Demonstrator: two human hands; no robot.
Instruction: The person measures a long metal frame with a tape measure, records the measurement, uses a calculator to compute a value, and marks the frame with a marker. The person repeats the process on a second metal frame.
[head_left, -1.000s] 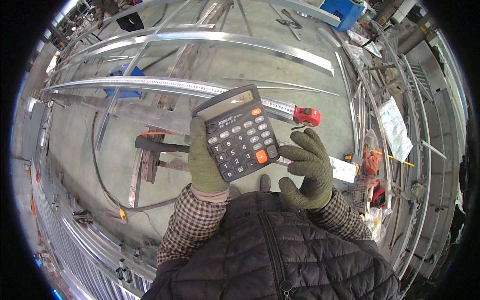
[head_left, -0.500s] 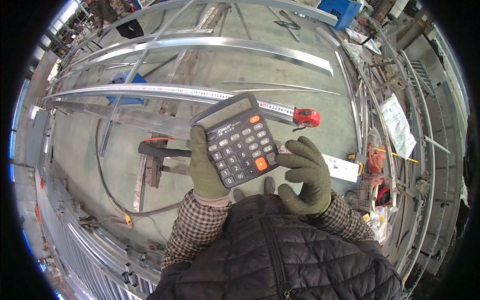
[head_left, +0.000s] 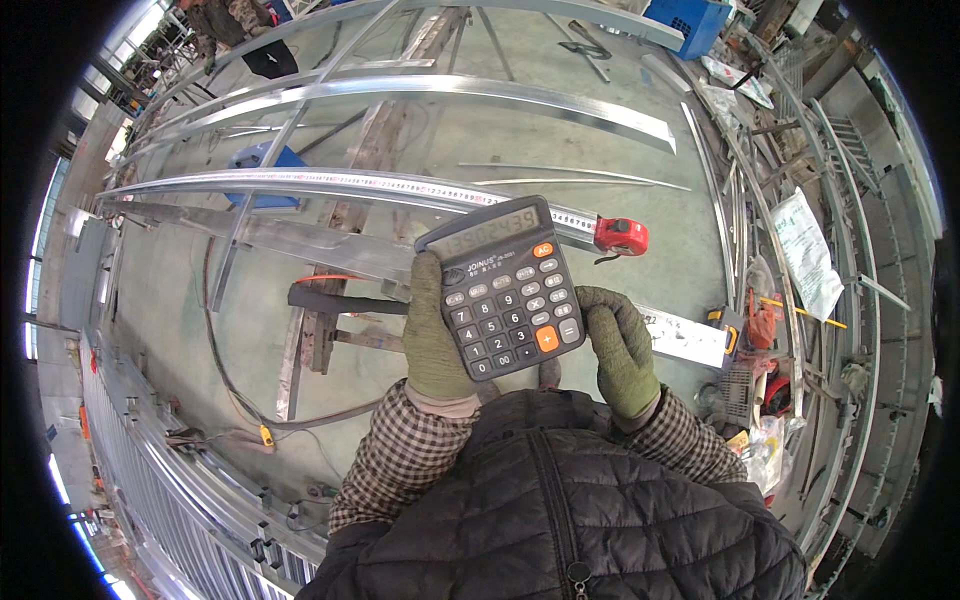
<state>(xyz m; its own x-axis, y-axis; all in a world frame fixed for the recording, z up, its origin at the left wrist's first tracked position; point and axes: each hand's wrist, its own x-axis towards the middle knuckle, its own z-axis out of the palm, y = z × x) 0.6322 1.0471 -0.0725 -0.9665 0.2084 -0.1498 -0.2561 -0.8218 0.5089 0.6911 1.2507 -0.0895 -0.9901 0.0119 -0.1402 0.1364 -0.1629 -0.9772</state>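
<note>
A dark grey desk calculator (head_left: 507, 290) is held tilted, its keys and its lit number display facing me. My left hand (head_left: 438, 335), in a green knit glove, is closed on its left side, with the thumb along the front edge and the other fingers hidden behind. At the right edge my right hand (head_left: 624, 350), gloved alike, has its fingers drawn together against the calculator; its fingertips are partly hidden there. Beyond the calculator, a red tape measure (head_left: 621, 236) lies with its white blade (head_left: 380, 182) stretched leftward along a long metal profile (head_left: 300, 190).
More metal profiles (head_left: 400, 88) lie across wooden supports (head_left: 375, 135). A blue box (head_left: 268, 178) stands under them. Cables (head_left: 222, 365) run over the floor at left. Packaging, a plastic basket (head_left: 737, 390) and tools crowd the right. Someone in camouflage clothing (head_left: 222, 22) is at far left.
My right hand has gone from spread fingers to fingers drawn together at the calculator's edge. The calculator has shifted slightly right in view, and its display now reads clearly.
</note>
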